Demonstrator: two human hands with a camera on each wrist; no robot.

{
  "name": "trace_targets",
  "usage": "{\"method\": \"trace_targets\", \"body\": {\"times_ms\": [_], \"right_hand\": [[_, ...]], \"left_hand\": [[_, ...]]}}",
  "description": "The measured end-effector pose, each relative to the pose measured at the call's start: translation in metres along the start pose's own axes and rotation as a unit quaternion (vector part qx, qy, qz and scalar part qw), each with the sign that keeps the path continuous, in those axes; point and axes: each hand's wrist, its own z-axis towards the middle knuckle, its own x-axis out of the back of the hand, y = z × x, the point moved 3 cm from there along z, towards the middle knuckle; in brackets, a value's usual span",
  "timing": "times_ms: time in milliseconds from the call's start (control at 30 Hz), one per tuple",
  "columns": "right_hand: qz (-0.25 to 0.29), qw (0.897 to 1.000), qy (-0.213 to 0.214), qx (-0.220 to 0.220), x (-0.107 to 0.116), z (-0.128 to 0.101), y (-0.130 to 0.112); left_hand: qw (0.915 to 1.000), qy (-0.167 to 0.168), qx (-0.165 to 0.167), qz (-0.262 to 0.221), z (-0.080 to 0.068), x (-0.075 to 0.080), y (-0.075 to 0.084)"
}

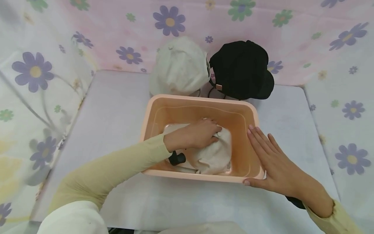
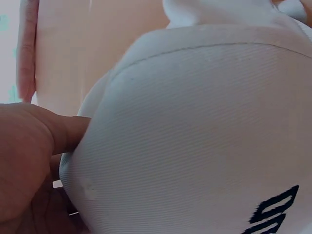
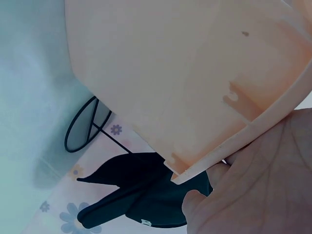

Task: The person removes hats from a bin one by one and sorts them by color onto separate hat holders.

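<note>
A peach plastic bin [image 1: 201, 177] stands on the table, with a white cap [image 1: 217, 152] inside it. My left hand [image 1: 198, 133] reaches into the bin and grips the cap; in the left wrist view its thumb lies against the edge of the white fabric [image 2: 195, 112], which bears a dark embroidered mark. The other fingers are partly hidden behind the cap. My right hand [image 1: 276, 162] rests with straight fingers on the bin's right rim, its thumb by the near corner. From below, the right wrist view shows the palm [image 3: 263, 180] beside the rim [image 3: 234, 141].
Behind the bin, an off-white cap [image 1: 181, 66] and a black cap [image 1: 239, 70] sit on black wire stands [image 3: 92, 124]. A black object [image 1: 177, 158] shows in the bin beside the left wrist. Flowered cloth [image 1: 169, 21] hangs around the pale table [image 1: 111, 104].
</note>
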Motion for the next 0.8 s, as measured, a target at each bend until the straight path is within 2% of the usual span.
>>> {"method": "trace_targets", "body": {"times_ms": [133, 400, 533, 667, 800], "right_hand": [[0.001, 1.000, 0.001, 0.000, 0.000, 0.002, -0.001], [-0.002, 1.000, 0.012, 0.012, 0.000, 0.003, 0.000], [0.000, 1.000, 0.009, 0.007, 0.000, 0.005, 0.000], [0.000, 1.000, 0.008, 0.008, -0.001, 0.004, 0.000], [-0.002, 1.000, 0.010, 0.011, -0.003, 0.002, 0.001]], "left_hand": [[0.9998, 0.006, -0.008, -0.016, -0.003, 0.004, 0.000], [0.9959, 0.025, -0.029, -0.082, -0.012, 0.016, 0.000], [0.9927, 0.036, -0.026, -0.112, -0.017, 0.022, -0.001], [0.9865, 0.056, -0.025, -0.152, -0.022, 0.029, -0.002], [0.9788, 0.090, -0.048, -0.178, -0.027, 0.036, -0.003]]}}
